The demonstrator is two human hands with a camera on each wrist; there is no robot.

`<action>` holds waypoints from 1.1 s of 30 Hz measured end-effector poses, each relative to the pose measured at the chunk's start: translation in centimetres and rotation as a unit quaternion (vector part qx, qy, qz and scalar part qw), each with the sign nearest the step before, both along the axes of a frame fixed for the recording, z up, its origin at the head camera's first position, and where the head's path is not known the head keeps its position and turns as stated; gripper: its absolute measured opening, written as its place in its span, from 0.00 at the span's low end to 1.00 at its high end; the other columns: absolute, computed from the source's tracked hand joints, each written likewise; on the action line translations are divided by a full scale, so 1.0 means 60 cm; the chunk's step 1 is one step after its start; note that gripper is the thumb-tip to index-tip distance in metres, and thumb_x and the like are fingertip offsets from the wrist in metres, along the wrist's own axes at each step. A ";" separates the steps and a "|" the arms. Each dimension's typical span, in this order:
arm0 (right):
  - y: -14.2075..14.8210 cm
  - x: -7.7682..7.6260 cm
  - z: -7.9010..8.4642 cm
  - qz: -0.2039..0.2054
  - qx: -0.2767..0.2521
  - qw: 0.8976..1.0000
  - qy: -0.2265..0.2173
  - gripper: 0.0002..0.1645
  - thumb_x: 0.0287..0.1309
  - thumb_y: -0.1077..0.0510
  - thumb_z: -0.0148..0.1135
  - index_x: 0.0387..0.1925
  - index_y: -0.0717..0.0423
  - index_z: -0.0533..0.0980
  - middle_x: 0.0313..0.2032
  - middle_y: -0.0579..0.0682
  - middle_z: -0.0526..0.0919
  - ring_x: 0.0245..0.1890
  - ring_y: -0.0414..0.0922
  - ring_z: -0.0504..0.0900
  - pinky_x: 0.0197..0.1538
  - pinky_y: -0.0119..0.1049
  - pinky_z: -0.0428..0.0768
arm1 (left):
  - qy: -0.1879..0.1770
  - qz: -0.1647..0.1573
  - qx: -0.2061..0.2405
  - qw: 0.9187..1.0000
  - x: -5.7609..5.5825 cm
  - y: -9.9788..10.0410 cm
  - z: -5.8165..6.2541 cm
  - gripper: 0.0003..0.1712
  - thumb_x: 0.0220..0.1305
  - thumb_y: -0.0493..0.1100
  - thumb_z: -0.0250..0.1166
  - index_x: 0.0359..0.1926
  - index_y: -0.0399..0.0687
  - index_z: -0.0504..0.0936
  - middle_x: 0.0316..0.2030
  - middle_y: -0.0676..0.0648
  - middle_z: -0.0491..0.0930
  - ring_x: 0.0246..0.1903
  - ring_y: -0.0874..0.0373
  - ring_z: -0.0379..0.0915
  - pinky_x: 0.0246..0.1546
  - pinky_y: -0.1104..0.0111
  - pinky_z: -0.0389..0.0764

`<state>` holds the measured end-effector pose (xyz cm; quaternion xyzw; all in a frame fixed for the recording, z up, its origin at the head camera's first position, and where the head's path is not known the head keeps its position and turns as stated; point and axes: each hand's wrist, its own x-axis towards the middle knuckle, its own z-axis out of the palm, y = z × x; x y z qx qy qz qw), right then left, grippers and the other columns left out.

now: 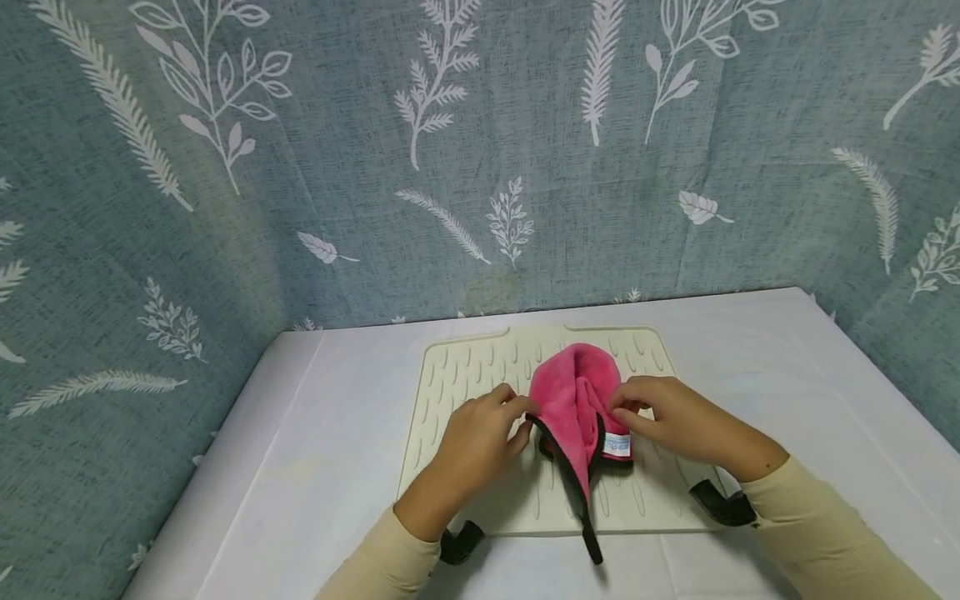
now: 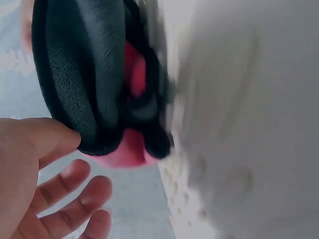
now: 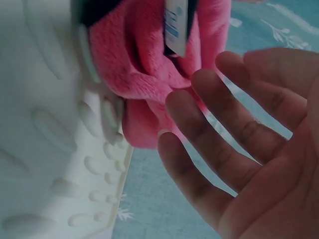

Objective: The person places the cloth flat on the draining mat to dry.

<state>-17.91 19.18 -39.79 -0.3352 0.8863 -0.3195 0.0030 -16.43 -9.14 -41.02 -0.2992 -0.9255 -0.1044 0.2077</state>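
Observation:
A crumpled pink cloth [image 1: 573, 392] with black edging and a white printed label [image 1: 617, 444] lies bunched on a cream ridged mat [image 1: 457, 392]. One black-edged corner hangs toward the front, past the mat's near edge. My left hand [image 1: 480, 442] pinches the cloth's left edge, thumb on its dark side [image 2: 75, 74] in the left wrist view; the index finger is hidden behind it. My right hand [image 1: 667, 414] is at the cloth's right side. In the right wrist view its fingers [image 3: 219, 124] are extended beside the pink folds, without curling round them.
The mat rests on a white-covered table [image 1: 300, 467]. A blue-green leaf-patterned fabric [image 1: 480, 167] rises behind the table and along its sides. Black wrist devices [image 1: 723, 504] sit below both wrists, close to the mat.

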 end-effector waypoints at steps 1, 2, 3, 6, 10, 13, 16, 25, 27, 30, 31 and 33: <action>-0.001 0.000 -0.002 0.007 0.002 1.000 -0.001 0.04 0.64 0.62 0.65 0.38 0.50 0.83 0.35 0.41 0.83 0.38 0.34 0.79 0.43 0.38 0.82 | -0.002 0.002 0.004 1.000 0.000 -0.005 0.000 0.09 0.59 0.41 0.72 0.41 0.58 0.87 0.31 0.55 0.78 0.20 0.63 0.70 0.24 0.70 0.73; -0.002 0.000 -0.005 0.013 0.005 1.000 -0.002 0.04 0.63 0.62 0.65 0.38 0.50 0.83 0.35 0.40 0.83 0.37 0.33 0.78 0.42 0.37 0.82 | -0.005 0.005 0.008 1.000 -0.001 -0.010 0.000 0.10 0.59 0.40 0.72 0.41 0.58 0.87 0.31 0.55 0.78 0.20 0.63 0.70 0.24 0.70 0.73; -0.003 0.000 -0.007 0.019 0.007 1.000 -0.002 0.04 0.63 0.62 0.65 0.37 0.49 0.83 0.35 0.39 0.82 0.36 0.32 0.77 0.41 0.35 0.81 | -0.008 0.008 0.011 1.000 -0.002 -0.015 0.000 0.10 0.59 0.40 0.72 0.41 0.58 0.87 0.31 0.54 0.78 0.20 0.63 0.70 0.24 0.70 0.73; -0.006 0.000 -0.010 0.031 0.016 0.999 -0.008 0.05 0.62 0.62 0.66 0.37 0.48 0.83 0.36 0.38 0.81 0.34 0.31 0.76 0.38 0.32 0.80 | -0.017 0.014 0.016 1.000 -0.006 -0.029 -0.001 0.10 0.59 0.39 0.72 0.42 0.58 0.87 0.31 0.54 0.78 0.19 0.63 0.68 0.23 0.71 0.72; -0.009 0.001 -0.013 0.032 0.028 0.999 -0.015 0.06 0.61 0.62 0.67 0.37 0.48 0.83 0.34 0.38 0.79 0.33 0.30 0.75 0.36 0.31 0.80 | -0.020 0.023 0.012 0.999 -0.012 -0.042 -0.005 0.11 0.58 0.39 0.72 0.42 0.58 0.87 0.30 0.53 0.78 0.19 0.64 0.66 0.22 0.72 0.69; -0.012 0.001 -0.015 0.026 0.036 0.999 -0.015 0.07 0.60 0.63 0.67 0.38 0.49 0.83 0.34 0.38 0.80 0.33 0.31 0.76 0.37 0.32 0.80 | -0.018 0.032 -0.001 0.999 -0.014 -0.047 -0.009 0.11 0.57 0.38 0.73 0.41 0.58 0.88 0.30 0.53 0.78 0.19 0.62 0.69 0.22 0.71 0.71; -0.018 0.001 -0.017 0.021 0.047 0.998 -0.019 0.08 0.60 0.64 0.66 0.40 0.50 0.83 0.35 0.38 0.81 0.34 0.31 0.77 0.38 0.31 0.80 | -0.018 0.035 -0.033 0.999 -0.013 -0.047 -0.013 0.11 0.57 0.39 0.74 0.40 0.58 0.88 0.31 0.52 0.79 0.22 0.59 0.75 0.23 0.69 0.73; -0.028 0.000 -0.026 0.022 0.073 0.997 -0.017 0.09 0.60 0.64 0.66 0.41 0.50 0.83 0.32 0.36 0.79 0.32 0.33 0.74 0.36 0.30 0.76 | -0.017 0.005 -0.056 0.998 0.008 -0.037 -0.013 0.03 0.60 0.46 0.72 0.37 0.59 0.88 0.32 0.53 0.81 0.24 0.62 0.77 0.25 0.68 0.71; -0.027 -0.001 -0.027 0.020 0.075 0.997 -0.015 0.09 0.60 0.64 0.66 0.41 0.50 0.83 0.31 0.36 0.78 0.32 0.33 0.74 0.36 0.30 0.75 | -0.014 -0.006 -0.049 0.999 0.017 -0.033 -0.010 0.04 0.60 0.47 0.72 0.36 0.59 0.88 0.32 0.54 0.81 0.24 0.62 0.76 0.26 0.69 0.72; -0.029 0.000 -0.029 0.017 0.077 0.997 -0.004 0.08 0.59 0.64 0.66 0.37 0.48 0.82 0.29 0.36 0.75 0.31 0.33 0.72 0.34 0.29 0.73 | -0.032 -0.031 -0.046 0.998 0.033 -0.026 -0.005 0.05 0.59 0.48 0.73 0.38 0.59 0.88 0.33 0.55 0.80 0.24 0.64 0.75 0.27 0.71 0.72; -0.029 0.001 -0.030 0.015 0.077 0.997 0.003 0.08 0.60 0.64 0.66 0.36 0.47 0.81 0.29 0.36 0.74 0.30 0.33 0.71 0.34 0.29 0.73 | -0.039 -0.040 -0.046 0.997 0.039 -0.022 -0.003 0.05 0.60 0.49 0.72 0.38 0.60 0.88 0.33 0.56 0.80 0.25 0.65 0.74 0.28 0.71 0.72; -0.031 0.003 -0.030 0.013 0.075 0.997 0.022 0.09 0.60 0.64 0.65 0.33 0.45 0.80 0.28 0.36 0.73 0.29 0.32 0.70 0.33 0.28 0.71 | -0.058 -0.057 -0.046 0.996 0.049 -0.015 0.001 0.06 0.61 0.50 0.71 0.39 0.60 0.88 0.34 0.56 0.80 0.26 0.65 0.74 0.29 0.72 0.74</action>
